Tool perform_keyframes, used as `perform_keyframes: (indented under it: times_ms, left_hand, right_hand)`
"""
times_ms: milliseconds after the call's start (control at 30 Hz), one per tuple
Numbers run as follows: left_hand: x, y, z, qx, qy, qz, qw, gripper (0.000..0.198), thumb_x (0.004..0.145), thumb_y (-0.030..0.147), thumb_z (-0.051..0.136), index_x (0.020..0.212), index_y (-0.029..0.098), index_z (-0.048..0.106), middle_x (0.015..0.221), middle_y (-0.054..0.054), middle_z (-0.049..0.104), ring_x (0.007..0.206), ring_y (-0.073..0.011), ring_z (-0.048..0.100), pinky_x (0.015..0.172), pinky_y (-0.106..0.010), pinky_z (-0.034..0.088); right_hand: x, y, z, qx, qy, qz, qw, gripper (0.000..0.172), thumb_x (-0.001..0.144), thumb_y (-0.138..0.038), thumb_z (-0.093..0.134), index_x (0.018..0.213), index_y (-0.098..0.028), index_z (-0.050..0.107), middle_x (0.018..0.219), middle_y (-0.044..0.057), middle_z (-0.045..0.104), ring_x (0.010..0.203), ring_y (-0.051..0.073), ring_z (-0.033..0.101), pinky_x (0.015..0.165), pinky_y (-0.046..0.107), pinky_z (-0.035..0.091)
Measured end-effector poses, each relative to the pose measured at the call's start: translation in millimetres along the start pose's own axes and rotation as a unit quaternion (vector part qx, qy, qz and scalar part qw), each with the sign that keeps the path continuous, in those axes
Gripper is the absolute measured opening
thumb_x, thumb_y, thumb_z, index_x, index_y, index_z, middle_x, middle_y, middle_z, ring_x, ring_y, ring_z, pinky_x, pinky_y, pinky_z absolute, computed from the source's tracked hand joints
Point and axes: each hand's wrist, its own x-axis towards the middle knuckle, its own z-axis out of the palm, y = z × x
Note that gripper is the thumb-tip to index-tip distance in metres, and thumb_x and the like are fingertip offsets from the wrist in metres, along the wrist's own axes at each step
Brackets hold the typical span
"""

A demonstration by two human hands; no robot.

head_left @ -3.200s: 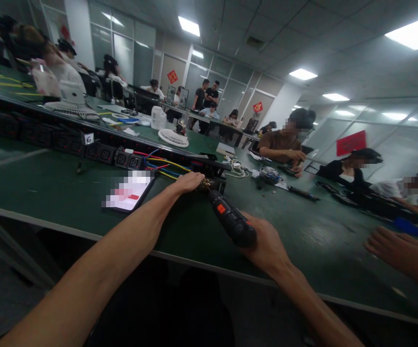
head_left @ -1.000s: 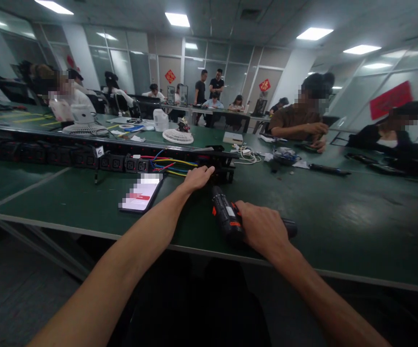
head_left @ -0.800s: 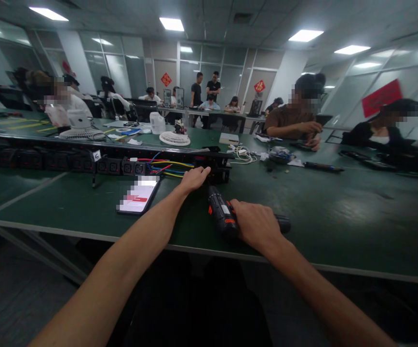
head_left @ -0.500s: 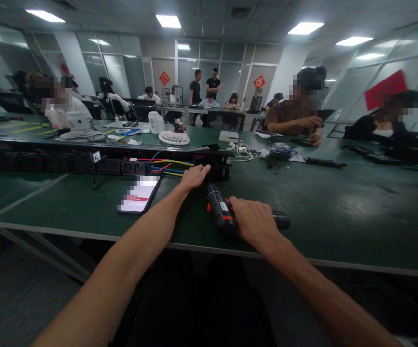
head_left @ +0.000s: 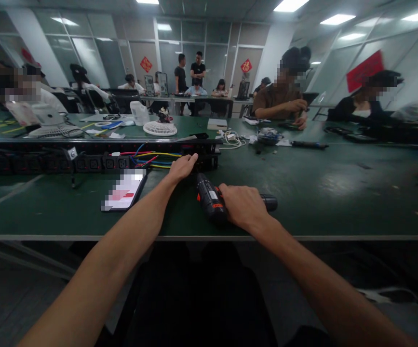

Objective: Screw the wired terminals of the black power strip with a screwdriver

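My right hand [head_left: 243, 206] is wrapped round the handle of a black cordless screwdriver [head_left: 209, 200] with orange marks, which lies on the green table [head_left: 320, 193] with its nose pointing away from me. My left hand [head_left: 182, 166] rests with fingers stretched out on the end of a long black power strip [head_left: 93, 163], next to its red, blue and yellow wires [head_left: 151, 158]. The strip's open end [head_left: 210, 161] sits just beyond the screwdriver's tip.
A phone [head_left: 123, 189] with a lit screen lies left of my left arm. Two white fans [head_left: 160, 128], a white box [head_left: 217, 124], cables [head_left: 232, 140] and tools [head_left: 308, 144] lie farther back. Several people sit and stand around the tables beyond.
The screwdriver, earlier held up with its tip at the strip's end, now lies on the table under my right hand. The camera has tilted down; a hand at the right edge is gone.
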Motion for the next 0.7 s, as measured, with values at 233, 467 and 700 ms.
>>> perform_keyframes:
  times_ms: [233,467,700]
  left_hand:
    - [0.9,-0.9,0.2,-0.005,0.0,-0.002,1.0,0.065,0.108,0.057,0.02,0.123,0.019,0.071,0.141,-0.013,0.068,0.13,-0.0316,0.061,0.107,-0.042,0.045]
    - [-0.6,2.3,-1.9,-0.006,-0.005,-0.006,1.0,0.063,0.108,0.055,0.022,0.117,0.017,0.071,0.134,-0.014,0.071,0.124,-0.0309,0.064,0.104,-0.041,0.047]
    - [4.4,-1.3,1.1,0.007,-0.001,0.002,1.0,0.063,0.108,0.054,0.023,0.119,0.017,0.072,0.135,-0.015,0.07,0.127,-0.0309,0.063,0.106,-0.041,0.045]
  right_hand:
    - [1.4,0.6,3.4,0.001,0.019,-0.002,1.0,0.02,0.089,-0.026,0.062,0.106,-0.016,0.068,0.093,0.013,0.079,0.08,0.032,0.076,0.062,0.037,0.043]
    - [1.0,-0.3,2.5,-0.001,0.017,-0.003,1.0,0.023,0.088,-0.027,0.065,0.107,-0.016,0.068,0.093,0.013,0.079,0.081,0.033,0.076,0.063,0.037,0.044]
    - [0.3,0.0,2.5,0.0,0.012,-0.001,1.0,0.024,0.089,-0.028,0.064,0.108,-0.016,0.069,0.093,0.014,0.079,0.081,0.033,0.076,0.063,0.037,0.045]
